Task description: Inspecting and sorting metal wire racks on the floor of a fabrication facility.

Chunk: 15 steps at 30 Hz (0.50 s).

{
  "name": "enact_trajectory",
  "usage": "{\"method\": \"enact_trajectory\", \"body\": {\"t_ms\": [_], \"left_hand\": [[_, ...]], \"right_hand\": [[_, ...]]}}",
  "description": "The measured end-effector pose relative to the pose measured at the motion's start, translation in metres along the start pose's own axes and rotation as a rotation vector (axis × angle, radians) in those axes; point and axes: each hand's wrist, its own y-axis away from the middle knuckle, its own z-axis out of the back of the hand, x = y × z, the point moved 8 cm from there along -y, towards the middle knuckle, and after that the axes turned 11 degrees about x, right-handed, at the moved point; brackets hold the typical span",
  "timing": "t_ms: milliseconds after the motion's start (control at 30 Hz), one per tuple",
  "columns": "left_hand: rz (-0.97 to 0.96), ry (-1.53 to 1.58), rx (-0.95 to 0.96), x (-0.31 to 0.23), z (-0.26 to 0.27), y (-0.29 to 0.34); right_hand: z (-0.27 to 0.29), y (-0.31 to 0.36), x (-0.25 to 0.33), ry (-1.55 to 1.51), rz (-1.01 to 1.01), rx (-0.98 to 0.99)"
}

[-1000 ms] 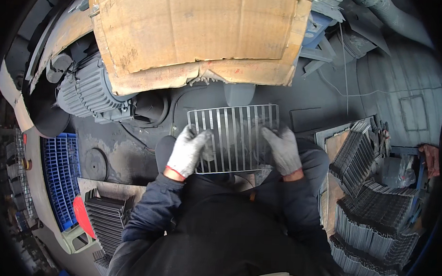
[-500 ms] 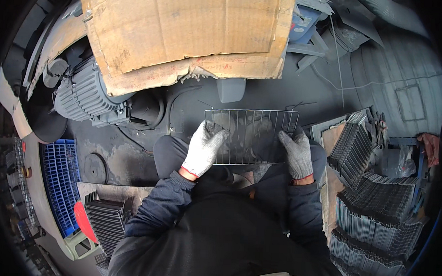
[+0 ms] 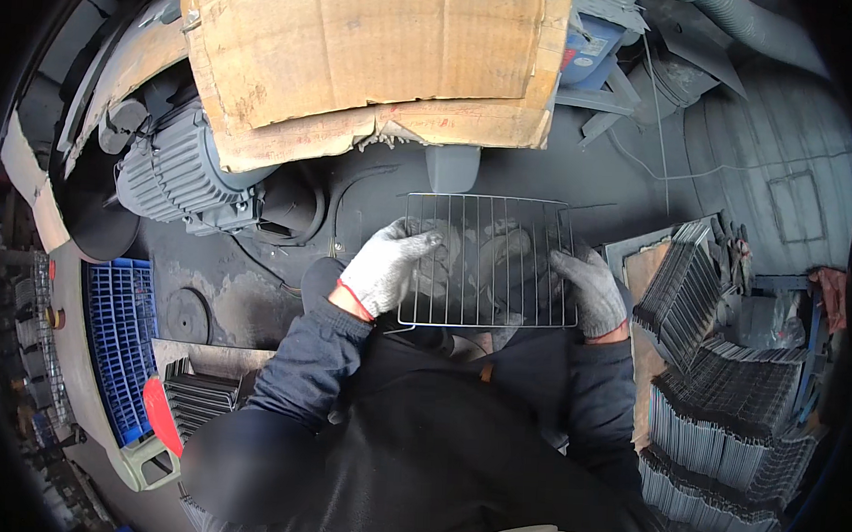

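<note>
Flanked near right by stacked grids (image 3: 724, 403) and near left by a smaller stack (image 3: 197, 394), with a blue grid (image 3: 118, 348) beyond it at the left. Holding a wire rack (image 3: 492, 261) out in the middle, between both hands. Pinching its left side between thumb and fingers of the gloved left hand (image 3: 386, 266); gripping its right side with the gloved right hand (image 3: 591, 290). Facing, past the rack, a ribbed motor (image 3: 183, 170) at left, then broad cardboard (image 3: 378, 55) across the far middle and a grey hose (image 3: 745, 28) at far right.
</note>
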Motion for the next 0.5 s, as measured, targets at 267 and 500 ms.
{"method": "enact_trajectory", "body": {"t_ms": [267, 500], "left_hand": [[-0.020, 0.445, -0.051, -0.016, 0.110, 0.050], [0.079, 0.104, 0.292, 0.003, -0.017, -0.015]], "right_hand": [[-0.102, -0.056, 0.016, 1.370, 1.034, 0.258], [0.034, -0.010, 0.028, 0.006, 0.312, -0.038]]}}
